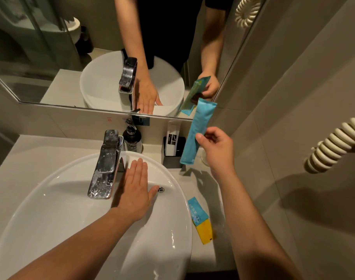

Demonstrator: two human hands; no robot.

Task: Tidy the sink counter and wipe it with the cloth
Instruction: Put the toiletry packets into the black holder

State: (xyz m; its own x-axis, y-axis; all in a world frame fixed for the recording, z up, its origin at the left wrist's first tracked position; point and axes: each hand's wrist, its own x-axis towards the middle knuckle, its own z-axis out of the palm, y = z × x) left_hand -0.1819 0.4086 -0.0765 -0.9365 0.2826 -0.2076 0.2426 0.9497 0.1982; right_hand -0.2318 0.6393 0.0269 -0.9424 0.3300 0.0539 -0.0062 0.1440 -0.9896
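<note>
I am pinching the long blue packet (197,132) in my right hand (217,150), above the black holder (171,158) at the counter's back edge. My left hand (135,190), fingers flat together, is resting in the basin (51,209). I should lower the packet upright into the holder. The small blue-and-yellow packet (201,220) is lying along the counter's right edge.

mirror (51,57) on wall | coiled cord (332,144) at right | chrome faucet (107,164)
</note>
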